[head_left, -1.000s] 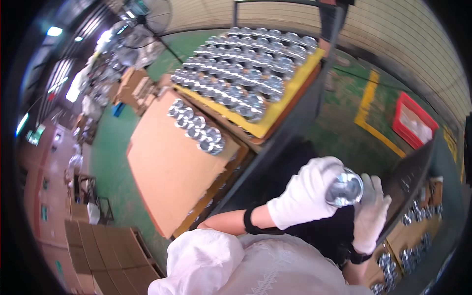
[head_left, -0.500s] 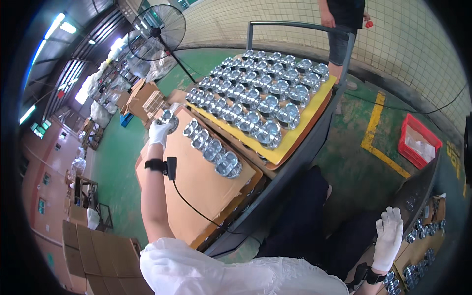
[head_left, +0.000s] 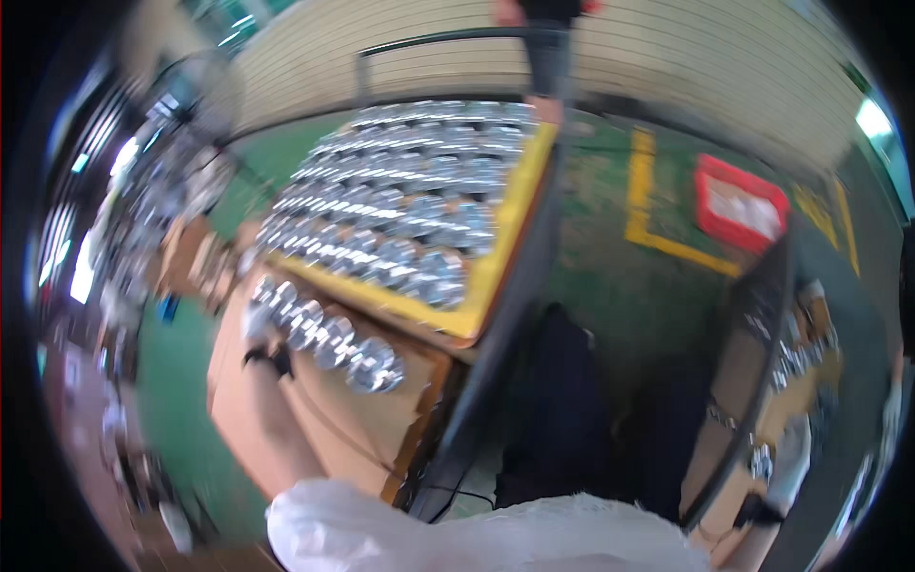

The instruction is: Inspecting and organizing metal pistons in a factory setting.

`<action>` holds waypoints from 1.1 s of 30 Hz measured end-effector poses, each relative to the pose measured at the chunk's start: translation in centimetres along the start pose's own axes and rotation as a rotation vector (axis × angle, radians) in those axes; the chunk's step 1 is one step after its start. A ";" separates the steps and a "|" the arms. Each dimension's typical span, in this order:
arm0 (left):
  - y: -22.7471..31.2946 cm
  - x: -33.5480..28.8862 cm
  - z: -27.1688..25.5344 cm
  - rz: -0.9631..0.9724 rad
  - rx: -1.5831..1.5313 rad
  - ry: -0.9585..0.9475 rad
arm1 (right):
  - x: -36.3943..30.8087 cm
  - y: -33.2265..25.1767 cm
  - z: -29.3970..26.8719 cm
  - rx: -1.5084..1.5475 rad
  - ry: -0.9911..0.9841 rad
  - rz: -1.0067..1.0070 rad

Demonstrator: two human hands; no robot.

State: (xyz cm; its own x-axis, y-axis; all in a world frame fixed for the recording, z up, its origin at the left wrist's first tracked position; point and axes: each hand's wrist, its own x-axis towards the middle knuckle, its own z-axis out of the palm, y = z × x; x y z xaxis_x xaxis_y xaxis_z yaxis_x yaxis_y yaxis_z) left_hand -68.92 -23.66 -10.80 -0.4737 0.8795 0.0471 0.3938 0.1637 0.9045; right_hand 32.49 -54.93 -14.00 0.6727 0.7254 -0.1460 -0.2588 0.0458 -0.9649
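Note:
The picture is smeared by motion. My left hand, in a white glove, is beside the far end of a short row of shiny metal pistons on brown cardboard. Its fingers are too blurred to show whether they grip anything. On the right, my gloved right hand reaches down over a second cart, near more pistons; its fingers are blurred too. Many pistons stand in rows on a yellow sheet beyond the short row.
A dark cart rail stands at the far side, with a person behind it. A red crate sits on the green floor beside yellow lines. A fan is at the far left. Another person's arm shows at the right edge.
The view has swung to the right. The piston that was at my left hand now stands at the far end of the short row. My right hand has moved down over the second cart.

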 end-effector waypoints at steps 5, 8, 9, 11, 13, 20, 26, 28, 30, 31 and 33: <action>11.9 2.4 29.0 0.078 0.007 -0.508 | 3.0 6.8 -4.8 0.000 0.020 0.021; 18.7 -3.4 41.1 0.151 0.072 -0.738 | 2.8 9.5 -1.5 -0.347 0.315 0.136; 20.7 -5.5 43.8 0.175 0.086 -0.784 | 2.4 10.7 -2.4 -0.203 0.442 0.166; 23.9 -9.0 46.4 0.210 0.118 -0.825 | 2.4 12.2 -5.0 -0.235 0.578 0.367; 25.6 -12.4 46.6 0.220 0.162 -0.824 | 1.8 14.7 -8.8 -0.320 0.613 0.401; 28.9 -21.6 36.5 0.168 0.399 -0.571 | 5.1 21.0 -11.3 -1.141 0.745 0.268; 34.1 -31.0 28.1 0.146 0.549 -0.258 | 13.1 19.5 -5.9 -0.963 0.514 0.119; 35.7 -34.0 27.2 0.145 0.570 -0.188 | 16.6 19.4 -5.6 -0.973 0.522 0.151; 39.4 -38.6 30.2 0.249 0.792 -0.391 | 19.8 20.1 -5.9 -0.976 0.530 0.248; 34.9 -38.6 27.1 0.083 0.206 -0.477 | 22.3 20.3 -3.0 -0.930 0.472 0.221; 28.8 -36.7 26.0 0.181 0.364 -0.671 | 25.8 20.0 -0.2 -0.980 0.443 0.295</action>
State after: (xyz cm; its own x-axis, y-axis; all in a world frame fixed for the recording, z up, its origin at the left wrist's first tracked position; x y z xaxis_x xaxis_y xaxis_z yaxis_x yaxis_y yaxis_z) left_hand -19.71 -39.61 2.51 0.1539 0.9696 -0.1904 0.7076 0.0263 0.7061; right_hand 44.79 -35.48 -37.15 0.9136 0.3005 -0.2740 0.0785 -0.7915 -0.6062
